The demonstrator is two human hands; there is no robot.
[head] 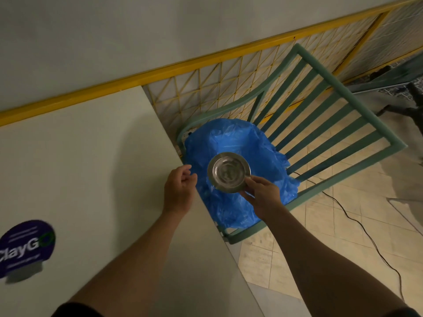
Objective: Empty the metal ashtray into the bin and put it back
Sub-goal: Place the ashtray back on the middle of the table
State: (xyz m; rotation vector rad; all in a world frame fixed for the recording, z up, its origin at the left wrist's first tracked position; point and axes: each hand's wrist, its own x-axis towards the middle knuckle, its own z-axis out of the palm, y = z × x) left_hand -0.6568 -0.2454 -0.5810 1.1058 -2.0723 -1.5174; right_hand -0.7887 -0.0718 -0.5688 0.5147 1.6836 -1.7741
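The round metal ashtray [227,172] hangs above the blue-lined bin [231,138], bowl side toward me. My right hand [261,193] grips its near-right rim between thumb and fingers. The bin's blue plastic liner spreads over the seat of a green chair. My left hand [179,188] hovers at the table's corner just left of the bin, fingers loosely curled, holding nothing. Whether anything lies inside the ashtray I cannot tell.
A white table [91,168] fills the left side, with a purple round sign [25,247] near its left edge. The green slatted chair [320,115] stands against a yellow mesh fence [206,83]. A black cable [357,227] runs across the tiled floor on the right.
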